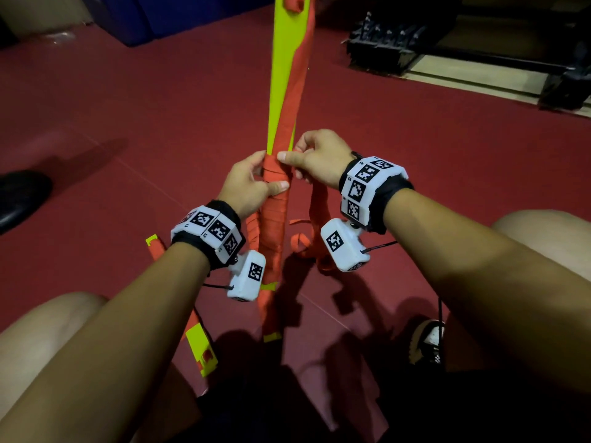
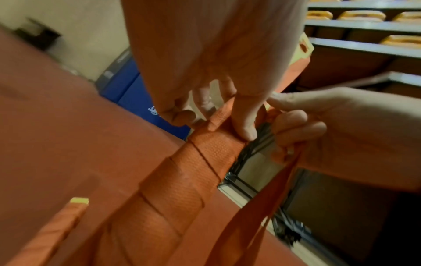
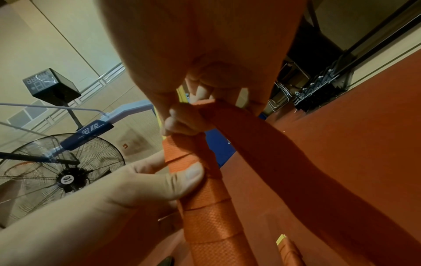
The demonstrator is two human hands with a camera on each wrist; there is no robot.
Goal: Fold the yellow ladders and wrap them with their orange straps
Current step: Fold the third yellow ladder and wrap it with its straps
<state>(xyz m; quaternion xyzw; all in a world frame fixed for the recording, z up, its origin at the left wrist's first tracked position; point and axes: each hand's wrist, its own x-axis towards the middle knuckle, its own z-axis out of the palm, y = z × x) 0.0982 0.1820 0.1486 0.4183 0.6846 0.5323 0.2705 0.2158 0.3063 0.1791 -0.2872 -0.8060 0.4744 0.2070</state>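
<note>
A folded yellow ladder point(image 1: 281, 75) stands upright between my knees, its lower part bound in turns of orange strap point(image 1: 271, 225). My left hand point(image 1: 262, 179) grips the bundle at the top of the wrapping, thumb across the front. My right hand point(image 1: 297, 161) pinches the strap just above it, at the ladder's right edge. The loose strap tail point(image 1: 319, 215) hangs from that hand to the floor. In the left wrist view my left thumb point(image 2: 248, 126) presses the top turn point(image 2: 216, 149). In the right wrist view my right fingers point(image 3: 182, 118) hold the strap point(image 3: 250, 144).
A second wrapped ladder point(image 1: 198, 334) lies on the red floor point(image 1: 128, 123) by my left knee. A black shoe point(image 1: 22, 196) is at far left, my own shoe point(image 1: 428, 340) at lower right. Blue mats point(image 1: 179, 14) and a black rack point(image 1: 383, 43) stand behind; a fan point(image 3: 66, 172) stands nearby.
</note>
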